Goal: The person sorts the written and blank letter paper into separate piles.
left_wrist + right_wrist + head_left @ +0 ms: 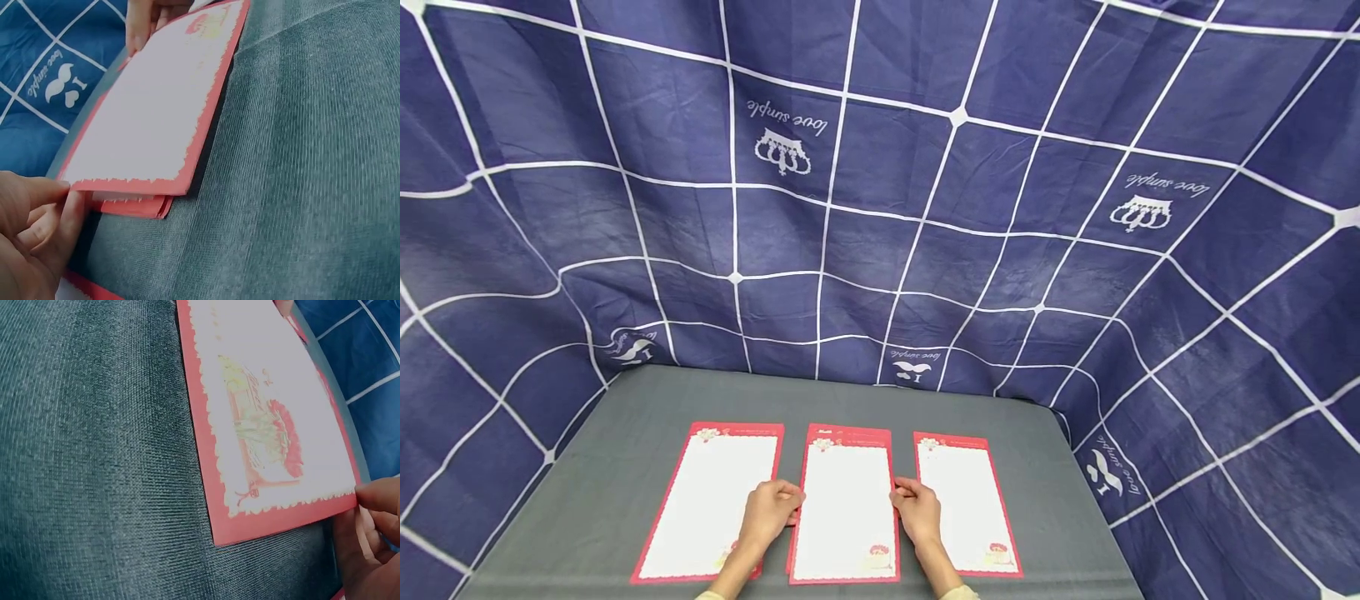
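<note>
A white sheet of paper with a red border (846, 508) is held up slightly in the middle of the table. My left hand (767, 510) pinches its left edge between thumb and fingers. On the opposite edge my right hand (918, 512) does the same. Beneath the held sheet, the red edges of other sheets (131, 206) show in the left wrist view, set a little askew. How many lie there is hidden. A cake-like picture (269, 437) is printed near the sheet's lower right corner.
To the left lies a similar red-bordered sheet (707, 500), partly under my left forearm. Another such sheet (966, 508) lies to the right, beside my right hand. The grey cloth-covered table (602, 475) is backed by a blue curtain with white lines (880, 250).
</note>
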